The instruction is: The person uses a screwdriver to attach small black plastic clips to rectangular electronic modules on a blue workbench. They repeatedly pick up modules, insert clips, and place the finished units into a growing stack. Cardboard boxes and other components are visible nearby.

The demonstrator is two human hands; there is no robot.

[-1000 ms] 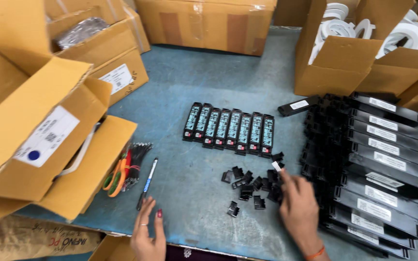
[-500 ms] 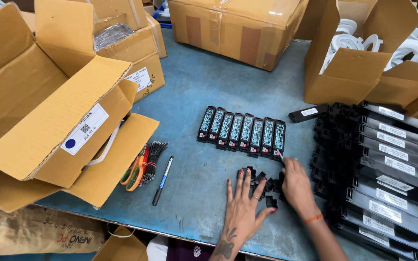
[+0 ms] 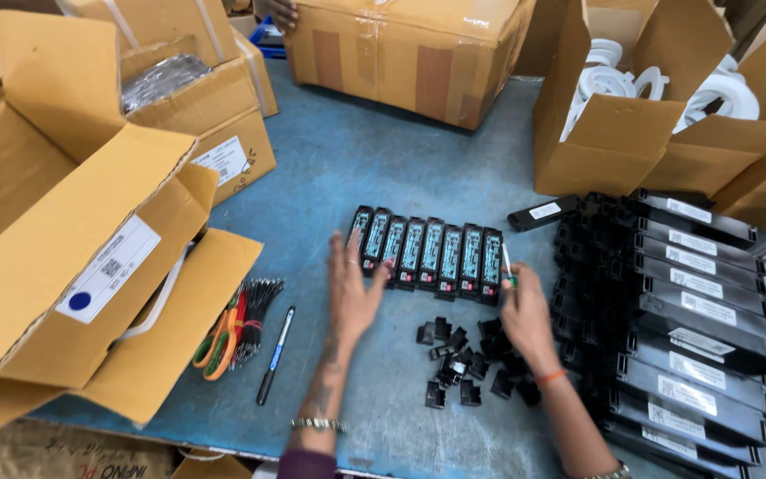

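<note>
A row of several open black casings with green circuit boards (image 3: 432, 251) lies side by side on the blue table (image 3: 383, 168). My left hand (image 3: 352, 288) is spread flat with its fingertips on the left end of that row. At the right end of the row, my right hand (image 3: 523, 315) is closed around a thin white and green tool (image 3: 508, 266). A loose heap of small black plastic clips (image 3: 467, 364) lies just in front of the row, between my two wrists.
Stacked long black covers with white labels (image 3: 693, 328) fill the right side. Open cardboard boxes (image 3: 73, 239) stand at left, a taped box (image 3: 410, 53) at the back, and boxes of white rings (image 3: 631, 98) at right. Orange-handled scissors (image 3: 219, 341), cable ties and a pen (image 3: 275, 355) lie at front left.
Both hands moved forward from the clip heap up to the row of casings. The left hand came up from the table's near edge. The camera leaned in closer.
</note>
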